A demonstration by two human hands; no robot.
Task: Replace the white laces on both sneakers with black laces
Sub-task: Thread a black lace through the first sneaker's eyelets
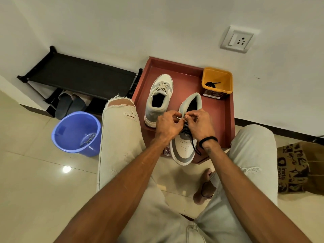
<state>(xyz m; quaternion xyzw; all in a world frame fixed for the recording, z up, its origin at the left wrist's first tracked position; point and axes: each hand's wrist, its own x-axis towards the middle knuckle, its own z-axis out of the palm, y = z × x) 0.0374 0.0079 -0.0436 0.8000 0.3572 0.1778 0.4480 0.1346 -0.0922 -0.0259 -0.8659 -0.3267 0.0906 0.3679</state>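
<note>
Both hands, left [167, 124] and right [199, 124], had fingers pinched on the near sneaker's [185, 146] black lace [193, 143] (half-threaded).

I can read only one piece of text: "insta" above "mart", in orange letters on the brown paper bag [292, 168] at the right edge, running sideways from where I look. The label on the yellow tub [217, 83] carries small print, and so does a small sticker [166, 151] on the red tray's front edge; both are too blurred for me to read.
</note>
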